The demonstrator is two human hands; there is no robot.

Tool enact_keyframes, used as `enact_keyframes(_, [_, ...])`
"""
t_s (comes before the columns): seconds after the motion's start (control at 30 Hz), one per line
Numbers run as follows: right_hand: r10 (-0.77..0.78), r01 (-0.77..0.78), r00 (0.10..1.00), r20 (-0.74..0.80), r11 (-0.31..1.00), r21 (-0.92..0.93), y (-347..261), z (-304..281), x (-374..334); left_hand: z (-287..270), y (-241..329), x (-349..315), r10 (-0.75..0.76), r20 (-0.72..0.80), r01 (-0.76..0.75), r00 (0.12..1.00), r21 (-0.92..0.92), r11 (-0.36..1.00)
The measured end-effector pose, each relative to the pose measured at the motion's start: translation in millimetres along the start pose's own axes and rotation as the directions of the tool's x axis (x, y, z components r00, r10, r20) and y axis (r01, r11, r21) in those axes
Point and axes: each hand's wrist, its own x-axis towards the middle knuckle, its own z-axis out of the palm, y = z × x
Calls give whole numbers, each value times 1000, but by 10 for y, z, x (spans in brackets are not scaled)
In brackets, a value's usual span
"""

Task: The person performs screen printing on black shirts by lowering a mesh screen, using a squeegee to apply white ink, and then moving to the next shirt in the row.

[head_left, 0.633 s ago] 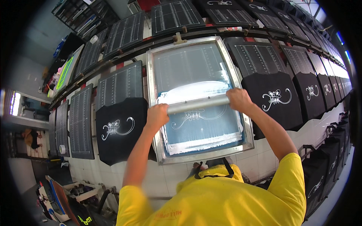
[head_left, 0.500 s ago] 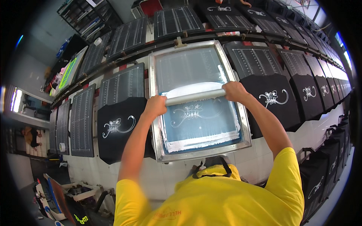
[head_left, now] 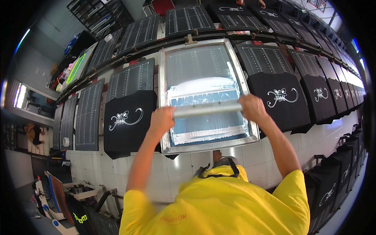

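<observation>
A metal-framed printing screen (head_left: 231,145) lies before me, its blue-grey mesh smeared with white ink (head_left: 205,83). Across it runs a long pale squeegee (head_left: 207,110), gripped at both ends. My left hand (head_left: 162,118) is closed round the left end, close to the frame's left side. Round the right end, by the frame's right side, my right hand (head_left: 253,107) is closed as well. White ink lies thick beyond the squeegee, and part of a design shows in the mesh there. A white ink band crosses the mesh nearer to me. What lies under the screen is mostly hidden.
Left of the screen, a black shirt (head_left: 131,137) with a white scroll print lies on a board. A similar shirt (head_left: 274,105) lies to the right, with more beyond. Dark ruled boards (head_left: 190,20) line a far row behind a rail. More black shirts hang at lower right.
Both hands have drawn the squeegee toward me across the mesh. White ink now covers part of the design behind it. The whole view has also shifted a little.
</observation>
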Motion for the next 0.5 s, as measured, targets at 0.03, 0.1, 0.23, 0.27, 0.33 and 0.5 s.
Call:
enact_keyframes(0.03, [-37,39,999,-35,999,31,-72,26,-200,52,39,-203,1,9,-1,1000,-11,1000])
enact_keyframes(0.1, [-71,78,989,-131,996,48,-231,59,-548,144,180,-569,25,-63,-27,998,-35,999])
enact_keyframes(0.23, [-54,66,988,-142,994,82,-463,167,-878,401,299,-1037,0,-108,-6,994,-57,998])
enact_keyframes(0.27, [-53,63,991,-121,995,79,-446,278,-954,465,324,-1091,-13,-93,8,996,-60,998])
enact_keyframes(0.33, [-44,51,995,-93,996,73,-473,352,-1047,558,344,-1176,-20,-81,15,997,-52,999])
enact_keyframes(0.5, [13,-14,1000,10,986,164,-605,300,-1231,656,407,-1386,3,-16,-3,1000,-45,999])
